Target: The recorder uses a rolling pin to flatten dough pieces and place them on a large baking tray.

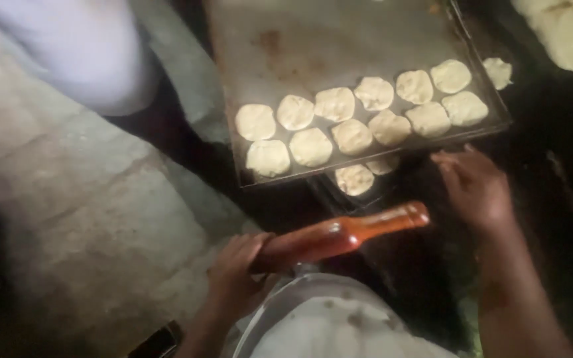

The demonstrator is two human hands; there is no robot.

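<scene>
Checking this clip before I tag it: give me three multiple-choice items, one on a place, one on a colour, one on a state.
1. Where do most of the dough rounds lie?
A. on the metal tray
B. on the stone slab
C. in the bowl

2. What colour is the bottle?
A. green
B. orange-red
C. clear blue

3. How is the bottle held?
A. upright by both hands
B. lying untouched
C. on its side in the left hand

Answers:
1 A, they sit in rows on the tray.
2 B, the glass glows orange-red.
3 C, the left hand grips its base while the right hand is open near the tray edge.
</scene>
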